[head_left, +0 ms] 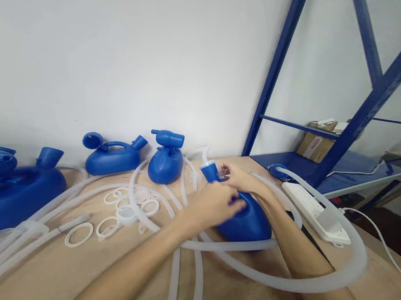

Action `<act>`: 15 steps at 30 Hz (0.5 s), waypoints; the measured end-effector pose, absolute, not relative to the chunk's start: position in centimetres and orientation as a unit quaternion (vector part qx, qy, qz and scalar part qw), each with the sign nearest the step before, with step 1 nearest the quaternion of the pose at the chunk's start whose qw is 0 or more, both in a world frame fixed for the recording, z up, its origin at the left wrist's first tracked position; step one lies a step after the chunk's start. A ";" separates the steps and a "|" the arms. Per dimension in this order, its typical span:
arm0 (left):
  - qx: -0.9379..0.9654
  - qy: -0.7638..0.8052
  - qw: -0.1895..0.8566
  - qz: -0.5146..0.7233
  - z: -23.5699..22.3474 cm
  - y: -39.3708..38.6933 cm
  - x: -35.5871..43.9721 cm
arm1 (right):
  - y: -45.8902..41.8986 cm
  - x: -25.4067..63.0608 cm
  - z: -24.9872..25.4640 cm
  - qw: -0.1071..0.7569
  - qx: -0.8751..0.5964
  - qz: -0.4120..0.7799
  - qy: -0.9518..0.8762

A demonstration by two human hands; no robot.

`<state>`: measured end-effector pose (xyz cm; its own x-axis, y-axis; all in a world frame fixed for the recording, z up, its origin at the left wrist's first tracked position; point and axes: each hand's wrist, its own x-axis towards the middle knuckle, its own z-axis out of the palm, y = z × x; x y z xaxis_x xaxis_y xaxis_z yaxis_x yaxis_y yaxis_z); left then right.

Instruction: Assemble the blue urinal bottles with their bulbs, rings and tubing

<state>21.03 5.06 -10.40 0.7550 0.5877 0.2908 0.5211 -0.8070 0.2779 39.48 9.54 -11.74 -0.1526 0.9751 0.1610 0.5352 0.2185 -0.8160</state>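
A blue plastic urinal bottle (245, 225) stands on the wooden table before me, partly covered by both my arms. Across its handle lies my left hand (216, 204), fingers curled round the grip. My right hand (233, 176) is closed beside the bottle's neck, fingertips bent in; what they pinch is hidden. The neck (210, 172) carries a clear cap (207, 164) with a pale tube rising from it. A translucent hose (286, 282) loops in front of the bottle and ends at a blue lid (279, 171) on the right.
More blue bottles (113, 160) line the wall, with a large one (36, 189) at the left. White rings (79, 234) and coiled hoses (11, 245) cover the left side. A power strip (316, 215) lies at the right edge, beside a blue metal rack (285, 26) holding a cardboard box (315, 142).
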 end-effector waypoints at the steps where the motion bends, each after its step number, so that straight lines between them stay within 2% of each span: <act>1: 0.900 0.369 0.071 0.220 -9.8 6.2 20.3 | 9.5 39.4 -11.8 0.356 -0.538 0.309 -0.699; 4: 0.848 0.452 0.038 0.274 -9.3 9.4 18.5 | 9.0 39.0 -11.9 0.330 -0.512 0.321 -0.725; 10: 0.892 0.363 0.064 0.263 -11.4 12.6 17.6 | 8.3 38.3 -11.4 0.312 -0.463 0.363 -0.746; 15: 0.899 0.347 0.059 0.262 -11.4 12.7 17.7 | 8.7 38.4 -11.6 0.297 -0.459 0.385 -0.744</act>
<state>17.68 12.70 -11.37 0.6219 0.6545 0.4300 0.5931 -0.7522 0.2870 38.44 8.69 -11.62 -0.4035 0.9108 0.0877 0.4538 0.2824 -0.8452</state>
